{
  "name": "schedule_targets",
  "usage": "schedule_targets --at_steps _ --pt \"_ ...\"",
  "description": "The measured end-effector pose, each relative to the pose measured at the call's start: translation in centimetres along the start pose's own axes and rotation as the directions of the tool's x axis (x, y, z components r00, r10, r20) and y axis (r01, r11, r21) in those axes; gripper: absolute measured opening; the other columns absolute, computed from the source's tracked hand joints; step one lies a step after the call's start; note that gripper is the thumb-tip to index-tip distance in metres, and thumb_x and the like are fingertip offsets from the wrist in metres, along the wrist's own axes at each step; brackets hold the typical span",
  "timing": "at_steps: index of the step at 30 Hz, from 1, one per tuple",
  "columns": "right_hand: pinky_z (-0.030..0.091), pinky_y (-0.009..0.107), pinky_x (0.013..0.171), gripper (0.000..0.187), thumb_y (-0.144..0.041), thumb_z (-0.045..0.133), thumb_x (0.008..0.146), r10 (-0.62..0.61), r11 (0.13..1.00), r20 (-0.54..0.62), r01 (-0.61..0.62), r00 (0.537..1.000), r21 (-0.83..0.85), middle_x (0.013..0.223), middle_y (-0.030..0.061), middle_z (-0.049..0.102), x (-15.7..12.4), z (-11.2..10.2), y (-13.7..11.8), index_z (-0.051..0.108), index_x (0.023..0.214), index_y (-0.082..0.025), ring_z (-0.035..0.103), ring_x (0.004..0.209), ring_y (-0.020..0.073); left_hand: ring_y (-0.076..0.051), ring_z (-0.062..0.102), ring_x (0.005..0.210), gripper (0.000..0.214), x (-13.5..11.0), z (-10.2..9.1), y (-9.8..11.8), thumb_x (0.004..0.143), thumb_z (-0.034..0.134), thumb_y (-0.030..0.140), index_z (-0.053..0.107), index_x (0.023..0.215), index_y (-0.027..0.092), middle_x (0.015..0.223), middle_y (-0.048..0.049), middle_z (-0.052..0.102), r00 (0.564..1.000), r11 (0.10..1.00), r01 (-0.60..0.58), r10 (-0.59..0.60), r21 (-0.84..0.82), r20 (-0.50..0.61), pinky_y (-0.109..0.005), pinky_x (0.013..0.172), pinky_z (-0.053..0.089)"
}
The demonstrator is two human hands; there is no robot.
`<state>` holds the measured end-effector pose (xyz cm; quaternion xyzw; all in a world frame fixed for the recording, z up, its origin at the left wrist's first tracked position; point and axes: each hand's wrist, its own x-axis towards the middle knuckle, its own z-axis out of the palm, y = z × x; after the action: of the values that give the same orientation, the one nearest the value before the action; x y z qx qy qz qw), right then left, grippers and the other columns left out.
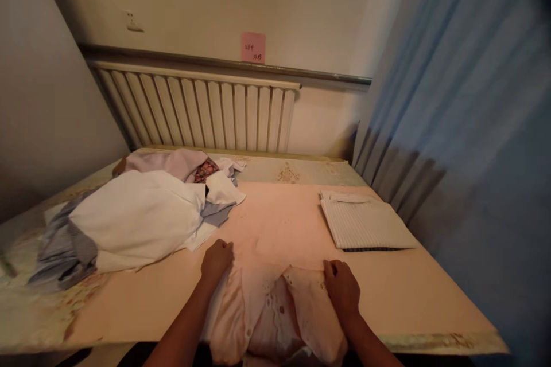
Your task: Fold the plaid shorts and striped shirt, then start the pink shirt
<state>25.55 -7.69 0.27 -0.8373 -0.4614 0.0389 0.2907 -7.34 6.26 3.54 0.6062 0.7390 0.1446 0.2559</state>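
A pale pink buttoned blouse (316,309) lies spread at the near side of the table, part of it hanging toward me past the front edge. It has small cut-out patterns and a few buttons. My left hand (216,261) is closed at the blouse's left side, and its fingers appear to pinch the fabric. On the opposite side, my right hand (343,287) is closed on the blouse's right side. Both fists rest low, close to the tabletop. The far part of the blouse blends with the similarly coloured cover, so its outline there is hard to make out.
A heap of clothes (142,218), white, grey and pinkish, fills the table's left side. A folded striped garment (365,223) lies to the right. Peach cloth (408,287) covers the table. Behind stands a radiator (206,109); a blue curtain (465,143) hangs at right.
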Motion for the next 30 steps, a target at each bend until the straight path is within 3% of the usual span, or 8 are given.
schedule_targets --at_steps 14,24,27,30 --pt "0.04 0.031 0.07 0.031 -0.046 0.039 0.087 0.018 0.998 -0.016 -0.019 1.0 -0.058 0.087 0.0068 0.065 0.5 1.5 0.8 0.059 0.08 -0.023 0.059 0.08 0.0221 -0.017 0.06 0.069 0.021 2.1 1.0 -2.1 0.084 0.042 0.031 0.05 0.067 0.022 0.069 -0.0019 0.066 0.982 0.988 -0.133 0.143 -0.08 0.127 -0.026 0.058 0.033" --pt "0.04 0.032 0.073 0.03 -0.044 0.038 0.086 0.017 0.999 -0.085 -0.021 0.996 -0.047 0.083 0.0081 0.066 0.9 1.5 0.9 0.057 0.075 -0.023 0.058 0.079 0.0232 -0.013 0.057 0.048 0.024 2.8 0.4 -2.4 0.088 0.032 0.024 0.043 0.067 0.022 0.058 0.0003 0.062 0.941 0.972 -0.14 0.19 -0.188 0.281 -0.024 0.05 0.039" --pt "0.04 0.032 0.072 0.03 -0.043 0.037 0.086 0.023 0.998 -0.099 -0.028 0.995 -0.054 0.08 0.0078 0.065 0.9 1.5 0.8 0.055 0.073 -0.023 0.058 0.077 0.0231 -0.013 0.056 0.046 0.023 2.8 0.2 -2.5 0.088 0.032 0.024 0.043 0.067 0.022 0.055 0.0 0.06 0.941 0.976 -0.153 0.191 -0.154 0.278 -0.024 0.051 0.04" --pt "0.04 0.033 0.072 0.031 -0.043 0.036 0.087 0.026 0.998 -0.119 -0.032 0.993 -0.049 0.08 0.008 0.064 0.8 1.5 0.9 0.055 0.073 -0.023 0.057 0.077 0.023 -0.015 0.061 0.057 0.021 2.5 0.2 -2.4 0.086 0.037 0.023 0.045 0.066 0.021 0.061 -0.0027 0.061 0.954 0.981 -0.18 0.191 -0.069 0.229 -0.026 0.057 0.04"
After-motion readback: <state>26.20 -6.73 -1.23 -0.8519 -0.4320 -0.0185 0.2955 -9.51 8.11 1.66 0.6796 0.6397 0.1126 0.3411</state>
